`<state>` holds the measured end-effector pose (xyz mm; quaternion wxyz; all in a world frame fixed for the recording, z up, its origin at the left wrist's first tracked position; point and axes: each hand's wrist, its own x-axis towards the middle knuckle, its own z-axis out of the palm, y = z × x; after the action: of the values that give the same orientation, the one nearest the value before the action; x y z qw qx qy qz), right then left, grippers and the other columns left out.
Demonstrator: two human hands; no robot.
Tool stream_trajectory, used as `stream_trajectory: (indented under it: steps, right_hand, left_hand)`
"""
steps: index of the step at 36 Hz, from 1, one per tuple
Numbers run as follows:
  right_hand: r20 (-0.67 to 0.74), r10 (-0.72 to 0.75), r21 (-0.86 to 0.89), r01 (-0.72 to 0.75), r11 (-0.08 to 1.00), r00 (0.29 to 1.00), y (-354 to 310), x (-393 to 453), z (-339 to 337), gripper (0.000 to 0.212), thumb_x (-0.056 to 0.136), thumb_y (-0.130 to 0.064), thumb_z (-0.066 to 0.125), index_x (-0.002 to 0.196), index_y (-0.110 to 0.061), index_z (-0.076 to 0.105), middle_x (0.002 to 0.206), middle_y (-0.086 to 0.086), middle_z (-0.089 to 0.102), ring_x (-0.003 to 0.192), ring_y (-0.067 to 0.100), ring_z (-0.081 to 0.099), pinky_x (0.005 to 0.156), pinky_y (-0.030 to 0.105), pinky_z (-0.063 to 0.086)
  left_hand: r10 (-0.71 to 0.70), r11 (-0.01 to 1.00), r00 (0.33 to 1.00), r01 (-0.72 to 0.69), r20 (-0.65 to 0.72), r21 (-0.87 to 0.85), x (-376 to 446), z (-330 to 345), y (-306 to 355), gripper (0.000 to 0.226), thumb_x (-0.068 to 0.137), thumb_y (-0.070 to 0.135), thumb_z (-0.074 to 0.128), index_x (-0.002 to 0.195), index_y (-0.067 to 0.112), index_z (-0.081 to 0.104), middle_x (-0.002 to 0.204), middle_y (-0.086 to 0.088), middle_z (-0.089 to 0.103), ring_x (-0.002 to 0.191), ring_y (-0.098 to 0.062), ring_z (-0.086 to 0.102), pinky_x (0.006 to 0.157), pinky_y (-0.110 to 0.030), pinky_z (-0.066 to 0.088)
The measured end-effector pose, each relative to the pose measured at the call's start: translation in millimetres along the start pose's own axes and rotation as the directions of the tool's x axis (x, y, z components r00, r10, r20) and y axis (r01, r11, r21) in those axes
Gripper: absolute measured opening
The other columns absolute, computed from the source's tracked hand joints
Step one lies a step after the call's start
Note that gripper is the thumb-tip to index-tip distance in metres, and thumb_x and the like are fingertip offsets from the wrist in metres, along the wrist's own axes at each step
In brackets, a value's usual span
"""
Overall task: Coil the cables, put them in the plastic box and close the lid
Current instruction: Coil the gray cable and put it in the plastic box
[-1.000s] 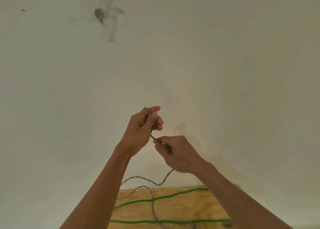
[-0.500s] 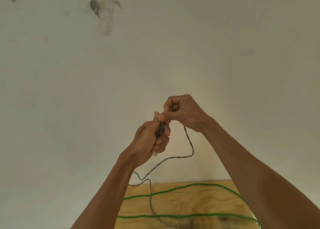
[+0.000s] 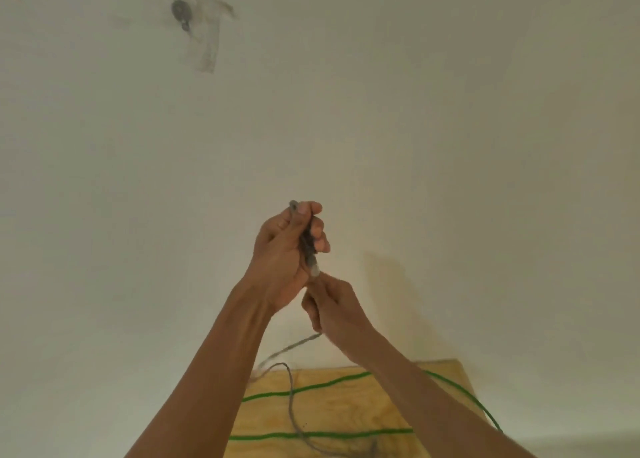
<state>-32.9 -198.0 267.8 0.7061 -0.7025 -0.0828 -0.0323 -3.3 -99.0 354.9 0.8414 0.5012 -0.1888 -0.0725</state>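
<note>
Both hands are raised in front of a pale wall. My left hand (image 3: 287,250) is closed around a small bundle of grey cable (image 3: 306,241), whose plug end sticks out below the fist. Just beneath it, my right hand (image 3: 332,308) pinches the same grey cable (image 3: 291,347), which runs down in a loose curve to the wooden table (image 3: 346,409). A green cable (image 3: 311,435) lies in long loops across that table. No plastic box is in view.
The plywood table's far edge (image 3: 446,362) meets the wall. A dark mark with a strip of clear tape (image 3: 204,32) sits high on the wall. The table's right corner (image 3: 460,371) shows at the lower right.
My right hand has dropped from above my left hand to just below it, drawing the grey cable down. My left hand has risen a little and still holds the bundle.
</note>
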Motion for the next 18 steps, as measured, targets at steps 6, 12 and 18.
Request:
stream_trajectory:
  steps: [6, 12, 18]
  right_hand:
    - [0.037, -0.173, -0.236, 0.177, 0.955, 0.984, -7, -10, -2, 0.026, 0.105, -0.026, 0.046, 0.104, -0.014, 0.069, 0.057, -0.002, 0.045, 0.05, 0.013, 0.037, 0.048, 0.025, 0.031]
    - [0.086, -0.196, -0.584, 0.209, 0.785, 0.977, -14, -10, -1, 0.032, 0.104, -0.035, 0.043, 0.081, -0.018, 0.058, 0.055, -0.001, 0.052, 0.049, 0.022, 0.048, 0.054, 0.046, 0.046]
    - [0.014, -0.191, -0.771, 0.133, 0.623, 0.981, -38, -10, -5, 0.032, 0.099, -0.037, 0.046, 0.072, -0.022, 0.055, 0.057, -0.007, 0.049, 0.055, 0.022, 0.051, 0.055, 0.032, 0.042]
  left_hand:
    - [0.111, 0.932, 0.98, -0.046, -0.164, 0.359, 9, -21, -1, 0.037, 0.108, 0.036, 0.034, 0.1, 0.009, 0.059, 0.063, 0.004, 0.046, 0.056, -0.012, 0.048, 0.07, -0.033, 0.046]
    - [0.119, 0.918, 0.98, -0.048, -0.158, 0.393, 10, -22, -10, 0.033, 0.11, 0.028, 0.032, 0.088, 0.014, 0.052, 0.066, 0.005, 0.047, 0.061, -0.013, 0.047, 0.079, -0.035, 0.048]
    - [0.17, 0.817, 0.983, -0.1, -0.071, 0.568, 3, -27, -14, 0.029, 0.106, 0.026, 0.047, 0.09, 0.004, 0.056, 0.07, 0.001, 0.055, 0.071, -0.015, 0.057, 0.073, -0.035, 0.046]
